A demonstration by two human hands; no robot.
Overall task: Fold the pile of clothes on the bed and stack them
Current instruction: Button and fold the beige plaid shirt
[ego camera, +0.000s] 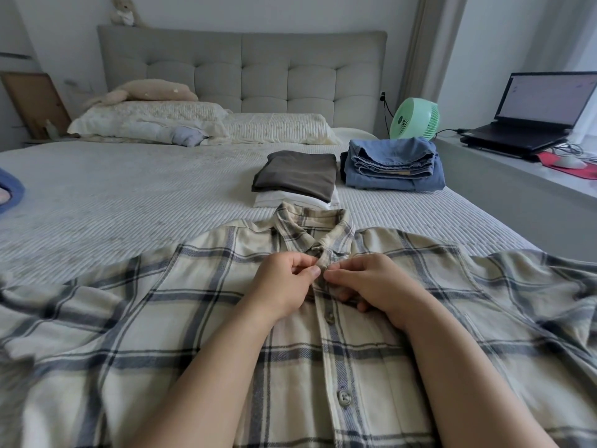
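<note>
A cream and grey plaid shirt [181,321] lies front up and spread across the near part of the bed [129,195], collar away from me. My left hand [284,286] pinches the shirt's placket just below the collar, thumb against forefinger. My right hand [368,282] pinches the opposite edge of the placket at the same spot, its other fingers curled on the cloth. Behind the collar sits a folded dark brown garment [297,174] on top of a folded white one [290,199]. To their right stands a stack of folded blue denim [392,164].
Two pillows [151,122] and a soft toy [151,90] lie at the padded headboard [242,69]. A green fan [415,119] stands by the bed's far right corner. A laptop [539,108] and a mouse sit on the ledge at right. A blue item [9,195] pokes in at left.
</note>
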